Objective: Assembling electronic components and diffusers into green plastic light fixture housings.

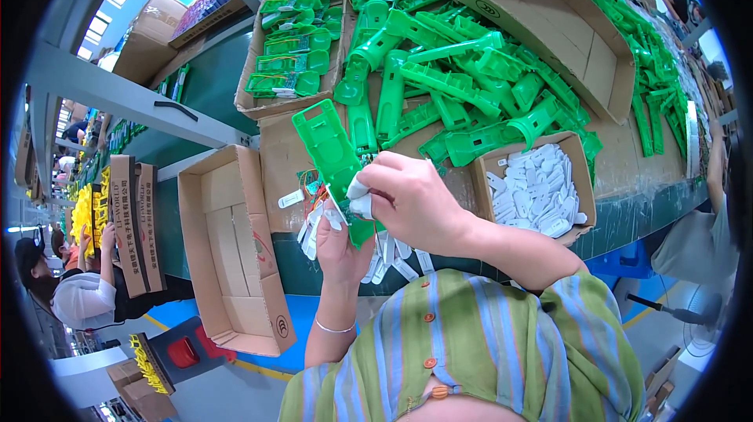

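Note:
A green plastic shell stands tilted above the table's near edge. My left hand is closed around its lower end, and white coverings show on the fingertips. Against the shell's lower part my right hand is closed in a pinch, its thumb and fingertips covered in white. Whatever lies between those fingertips is hidden. Orange-red wires and a small circuit board show beside the shell, close to my left fingers. Several white plastic pieces lie below my hands, and one white piece is to the left.
A carton of white pieces stands on the right. Green shells are heaped beyond my hands, beside a carton of shells with wired boards. An open carton is at the left; another carton leans over the heap. A person sits far left.

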`<state>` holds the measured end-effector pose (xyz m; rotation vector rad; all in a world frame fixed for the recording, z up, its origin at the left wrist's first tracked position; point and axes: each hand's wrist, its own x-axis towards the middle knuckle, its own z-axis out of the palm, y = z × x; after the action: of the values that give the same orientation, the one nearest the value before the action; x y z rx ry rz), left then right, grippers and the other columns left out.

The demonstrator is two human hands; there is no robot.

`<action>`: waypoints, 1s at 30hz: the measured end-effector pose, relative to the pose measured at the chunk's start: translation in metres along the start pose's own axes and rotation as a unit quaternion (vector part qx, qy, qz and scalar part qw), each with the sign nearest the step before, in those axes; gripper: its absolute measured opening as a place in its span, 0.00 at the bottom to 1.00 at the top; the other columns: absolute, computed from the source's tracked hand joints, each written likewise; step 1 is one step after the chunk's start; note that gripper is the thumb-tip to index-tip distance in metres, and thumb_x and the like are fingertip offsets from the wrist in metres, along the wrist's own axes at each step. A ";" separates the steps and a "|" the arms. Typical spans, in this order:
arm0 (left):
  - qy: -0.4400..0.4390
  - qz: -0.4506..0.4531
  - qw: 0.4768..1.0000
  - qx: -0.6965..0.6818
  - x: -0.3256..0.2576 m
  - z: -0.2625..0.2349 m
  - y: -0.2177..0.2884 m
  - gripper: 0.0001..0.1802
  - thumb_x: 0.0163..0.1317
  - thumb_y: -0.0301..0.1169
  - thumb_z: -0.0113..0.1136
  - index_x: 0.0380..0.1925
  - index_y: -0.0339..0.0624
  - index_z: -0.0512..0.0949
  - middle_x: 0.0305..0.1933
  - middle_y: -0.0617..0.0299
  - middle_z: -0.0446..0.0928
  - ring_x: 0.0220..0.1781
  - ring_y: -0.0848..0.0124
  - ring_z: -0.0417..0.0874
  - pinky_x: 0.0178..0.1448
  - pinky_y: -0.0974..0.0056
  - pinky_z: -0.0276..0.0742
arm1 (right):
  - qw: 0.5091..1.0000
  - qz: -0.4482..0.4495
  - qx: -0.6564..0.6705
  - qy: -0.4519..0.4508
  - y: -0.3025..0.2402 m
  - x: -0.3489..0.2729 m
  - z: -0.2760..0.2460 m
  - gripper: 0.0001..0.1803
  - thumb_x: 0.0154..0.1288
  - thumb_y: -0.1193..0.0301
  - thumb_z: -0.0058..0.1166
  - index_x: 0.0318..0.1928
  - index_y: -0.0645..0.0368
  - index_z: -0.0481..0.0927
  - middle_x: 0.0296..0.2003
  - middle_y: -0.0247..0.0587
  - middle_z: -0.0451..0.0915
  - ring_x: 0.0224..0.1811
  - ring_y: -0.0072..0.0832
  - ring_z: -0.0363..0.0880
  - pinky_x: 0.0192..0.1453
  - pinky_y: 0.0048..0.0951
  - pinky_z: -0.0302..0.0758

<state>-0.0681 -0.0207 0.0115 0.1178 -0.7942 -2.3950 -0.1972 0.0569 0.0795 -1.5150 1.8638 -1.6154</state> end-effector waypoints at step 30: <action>0.074 0.021 0.977 0.197 -0.011 0.031 0.013 0.18 0.60 0.25 0.52 0.49 0.31 0.66 0.45 0.52 0.74 0.44 0.65 0.78 0.49 0.60 0.76 | 0.990 -0.143 -0.004 -0.001 0.016 -0.027 -0.018 0.20 0.41 0.80 0.60 0.40 0.64 0.75 0.46 0.46 0.72 0.44 0.37 0.75 0.46 0.31 0.74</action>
<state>-0.0606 -0.0070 0.0433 0.4289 -1.1759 -2.1314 -0.2070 0.0868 0.0612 -1.8556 1.7151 -1.7225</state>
